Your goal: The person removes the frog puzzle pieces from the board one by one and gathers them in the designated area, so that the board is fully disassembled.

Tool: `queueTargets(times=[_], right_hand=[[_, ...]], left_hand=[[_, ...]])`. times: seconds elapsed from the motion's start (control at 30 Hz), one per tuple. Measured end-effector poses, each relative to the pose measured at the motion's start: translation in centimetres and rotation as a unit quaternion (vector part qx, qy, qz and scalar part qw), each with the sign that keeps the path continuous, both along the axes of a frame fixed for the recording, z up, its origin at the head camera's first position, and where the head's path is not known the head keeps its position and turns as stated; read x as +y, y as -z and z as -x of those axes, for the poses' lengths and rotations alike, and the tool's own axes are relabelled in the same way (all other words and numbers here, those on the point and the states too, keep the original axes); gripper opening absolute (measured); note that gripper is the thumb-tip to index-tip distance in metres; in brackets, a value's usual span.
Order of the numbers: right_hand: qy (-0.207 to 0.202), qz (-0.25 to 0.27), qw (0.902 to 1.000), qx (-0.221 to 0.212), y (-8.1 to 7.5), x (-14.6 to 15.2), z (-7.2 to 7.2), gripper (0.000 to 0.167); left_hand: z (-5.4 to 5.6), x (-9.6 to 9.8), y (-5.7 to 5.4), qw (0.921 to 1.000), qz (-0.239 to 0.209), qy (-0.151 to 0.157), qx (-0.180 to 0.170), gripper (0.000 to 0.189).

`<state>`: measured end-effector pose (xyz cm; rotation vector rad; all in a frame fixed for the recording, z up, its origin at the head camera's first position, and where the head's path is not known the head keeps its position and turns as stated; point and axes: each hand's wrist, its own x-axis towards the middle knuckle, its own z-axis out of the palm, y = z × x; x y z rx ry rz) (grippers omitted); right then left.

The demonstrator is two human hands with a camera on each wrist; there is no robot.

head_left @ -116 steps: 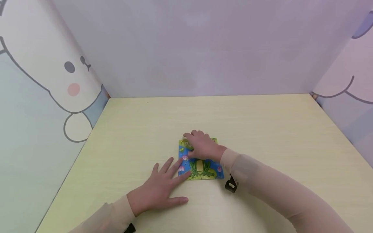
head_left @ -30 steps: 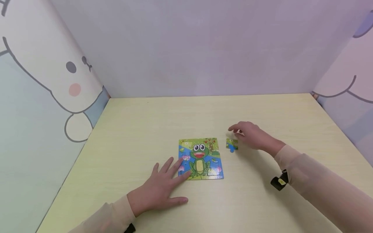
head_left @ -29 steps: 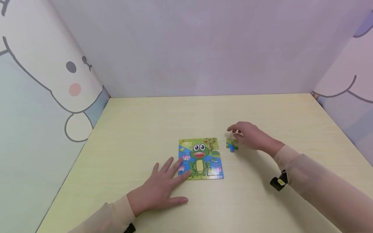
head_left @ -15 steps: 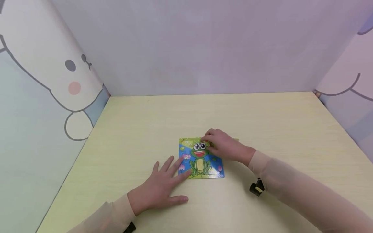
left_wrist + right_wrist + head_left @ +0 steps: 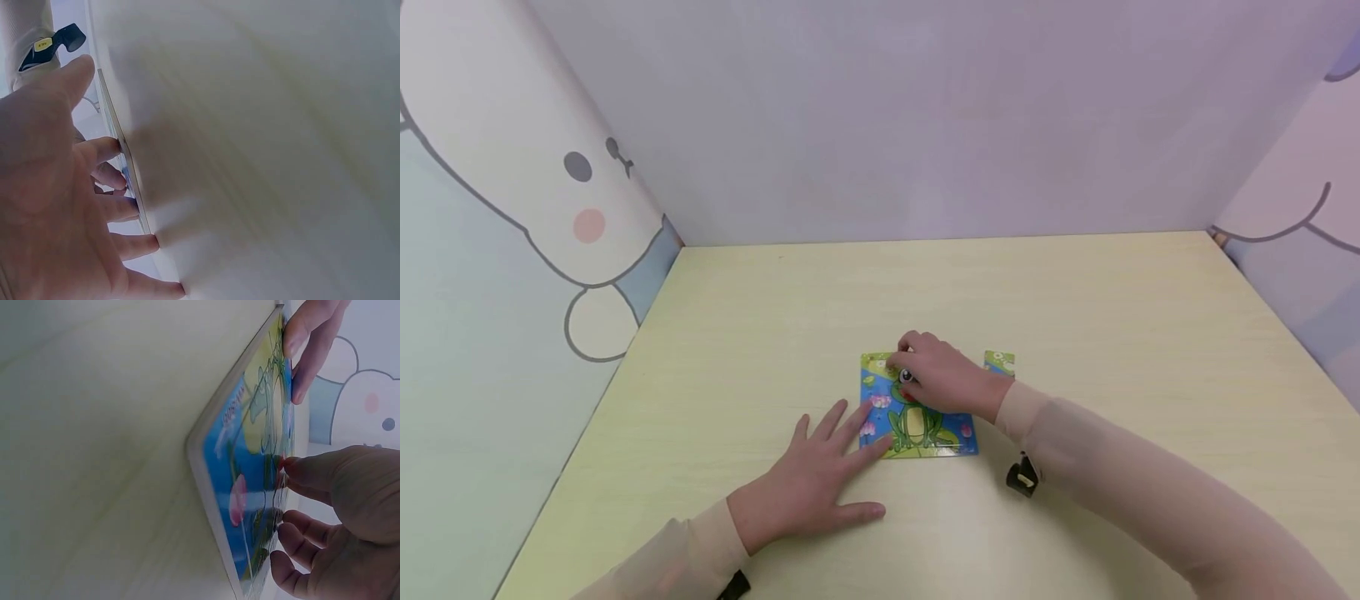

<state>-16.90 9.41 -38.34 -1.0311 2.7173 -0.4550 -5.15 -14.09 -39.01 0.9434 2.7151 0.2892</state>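
Note:
A square frog jigsaw puzzle (image 5: 915, 433) lies flat on the table, blue and green with pink flowers. My left hand (image 5: 808, 487) is spread palm down, two fingertips resting on the puzzle's left side. Over the frog's head is my right hand (image 5: 955, 379), its thumb and fingers bent down onto the surface. The right wrist view shows that thumb (image 5: 312, 472) touching the picture; whether a piece is pinched there cannot be seen. One loose jigsaw piece (image 5: 998, 360) lies to the right, partly covered by the right hand. The puzzle's upper right is hidden too.
The pale wooden table (image 5: 760, 325) spreads around the puzzle. A plain wall (image 5: 895, 125) closes it off at the back, and cartoon-printed panels (image 5: 505, 333) stand at both sides. Dark camera mounts (image 5: 1022, 475) are strapped at the wrists.
My right hand has come left from beside the loose piece, across the puzzle's upper right, to the frog's head. The left hand has kept its place.

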Motion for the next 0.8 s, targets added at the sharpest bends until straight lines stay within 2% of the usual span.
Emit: queueTargets(times=[0.2,0.4,0.5,0.8], right_hand=[[0.008,-0.014,0.9995,-0.026,-0.28,-0.65,0.53,0.027],[0.018,-0.023,0.9981,-0.054,-0.5,-0.87,0.7,0.027],[0.022,-0.022,0.9986,-0.044,-0.4,-0.77,0.46,0.027],[0.015,-0.019,0.9991,0.036,0.07,-0.5,-0.07,0.026]], left_hand=[[-0.02,-0.03,-0.02,1.0,0.002,-0.001,0.001,0.076],[-0.14,0.04,-0.21,0.9999,0.007,-0.007,-0.012,0.077],[-0.2,0.02,-0.14,0.9999,0.006,-0.008,-0.012,0.077],[-0.2,-0.02,0.05,1.0,-0.002,-0.008,-0.002,0.077]])
